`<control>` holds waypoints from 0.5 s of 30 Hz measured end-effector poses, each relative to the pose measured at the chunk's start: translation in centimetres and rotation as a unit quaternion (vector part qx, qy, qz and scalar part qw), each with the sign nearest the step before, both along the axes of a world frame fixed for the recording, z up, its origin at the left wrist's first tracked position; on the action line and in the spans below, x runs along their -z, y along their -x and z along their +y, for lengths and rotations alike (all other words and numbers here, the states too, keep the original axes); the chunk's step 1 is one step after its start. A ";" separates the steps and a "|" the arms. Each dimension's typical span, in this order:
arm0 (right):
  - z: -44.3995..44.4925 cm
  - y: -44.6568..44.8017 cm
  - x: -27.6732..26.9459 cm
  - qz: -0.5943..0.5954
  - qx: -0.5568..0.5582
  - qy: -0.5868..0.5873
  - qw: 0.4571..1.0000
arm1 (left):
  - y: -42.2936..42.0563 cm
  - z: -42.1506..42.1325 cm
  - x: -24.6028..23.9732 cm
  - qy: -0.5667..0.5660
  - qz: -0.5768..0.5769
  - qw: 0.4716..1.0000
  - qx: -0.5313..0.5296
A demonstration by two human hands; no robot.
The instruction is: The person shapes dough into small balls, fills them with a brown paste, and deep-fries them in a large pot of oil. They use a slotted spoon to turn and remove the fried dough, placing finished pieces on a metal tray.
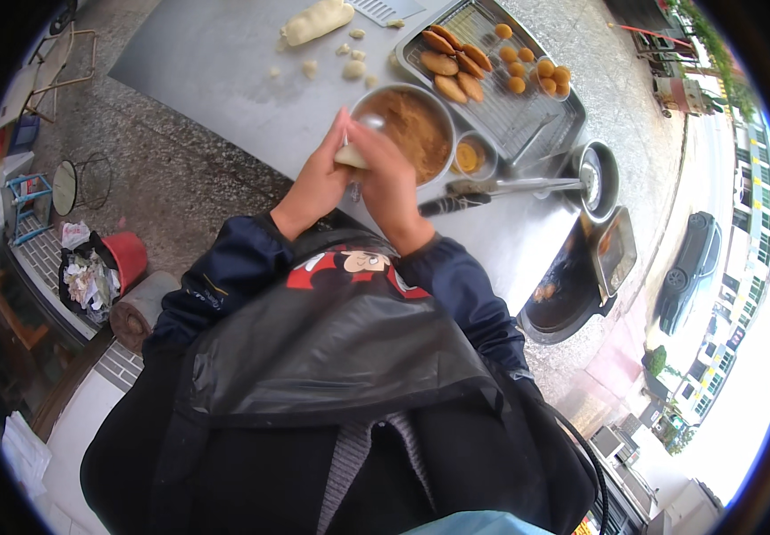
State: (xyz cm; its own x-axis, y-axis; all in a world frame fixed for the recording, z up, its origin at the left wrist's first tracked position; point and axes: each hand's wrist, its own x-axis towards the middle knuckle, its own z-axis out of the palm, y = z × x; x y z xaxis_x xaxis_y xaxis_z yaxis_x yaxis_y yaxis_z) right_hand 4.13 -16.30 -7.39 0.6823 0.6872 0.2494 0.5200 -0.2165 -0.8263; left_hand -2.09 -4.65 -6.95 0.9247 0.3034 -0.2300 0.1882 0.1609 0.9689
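Observation:
My left hand (318, 175) and my right hand (390, 184) are pressed together around a piece of pale dough (351, 157). Only part of the dough shows between the palms. Just beyond my right hand is a steel bowl (450, 137) of crumbly brown filling (415, 124), and the bowl of a metal spoon (373, 122) shows at its left side. A small metal bowl (492, 164) with yellow contents touches the larger bowl's right. Farther up the steel table (224, 73) lie a thick dough log (318, 21) and several small dough lumps (354, 69).
A rack tray (512, 127) holds fried flat cakes (438, 63), round balls (516, 69) and tongs (538, 134). Long-handled utensils (512, 185) reach toward a steel pot (615, 184). A dark oil pan (552, 294) stands right; a red bin (125, 257) lies left.

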 end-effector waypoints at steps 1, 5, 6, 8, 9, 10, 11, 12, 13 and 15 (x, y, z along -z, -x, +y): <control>-0.1 -0.1 0.1 0.026 0.011 -0.018 0.999 | 0.0 0.1 -0.1 0.093 0.059 0.993 0.043; -0.7 -0.5 0.1 -0.107 -0.013 0.029 0.994 | 1.1 0.9 -0.3 0.053 0.047 0.992 0.101; -0.8 -0.5 0.0 -0.057 -0.043 -0.007 0.997 | 1.7 1.0 -0.3 0.105 0.001 0.992 0.074; -0.7 -0.2 -0.3 0.073 -0.087 -0.033 0.993 | 3.2 1.6 0.3 0.237 -0.043 0.970 -0.009; -0.4 0.3 -0.5 0.159 -0.095 -0.016 0.983 | 3.8 2.7 0.9 0.352 -0.039 0.933 -0.061; -0.4 0.6 -0.9 0.263 -0.082 0.025 0.961 | 3.7 2.8 1.8 0.420 -0.047 0.905 -0.053; 0.1 1.3 -1.1 0.304 -0.088 0.008 0.948 | 4.0 2.9 2.9 0.497 -0.030 0.864 -0.074; -0.2 1.5 -1.4 0.314 -0.102 -0.034 0.943 | 4.5 2.9 4.0 0.576 -0.041 0.813 -0.077; -0.6 1.7 -1.7 0.340 -0.123 -0.053 0.931 | 5.2 2.7 4.9 0.597 -0.019 0.802 -0.019; -2.3 1.0 -1.8 0.281 -0.166 -0.017 0.945 | 6.9 2.9 6.2 0.692 0.004 0.722 -0.016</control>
State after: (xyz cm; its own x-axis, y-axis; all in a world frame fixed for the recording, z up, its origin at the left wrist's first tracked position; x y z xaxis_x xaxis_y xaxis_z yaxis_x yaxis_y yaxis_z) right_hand 3.11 -18.56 -5.60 0.4615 0.8850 -0.0612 0.0324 -0.0858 -0.9958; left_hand -8.96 -1.77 -13.19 0.9189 -0.2012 -0.3393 0.1680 0.9778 -0.1250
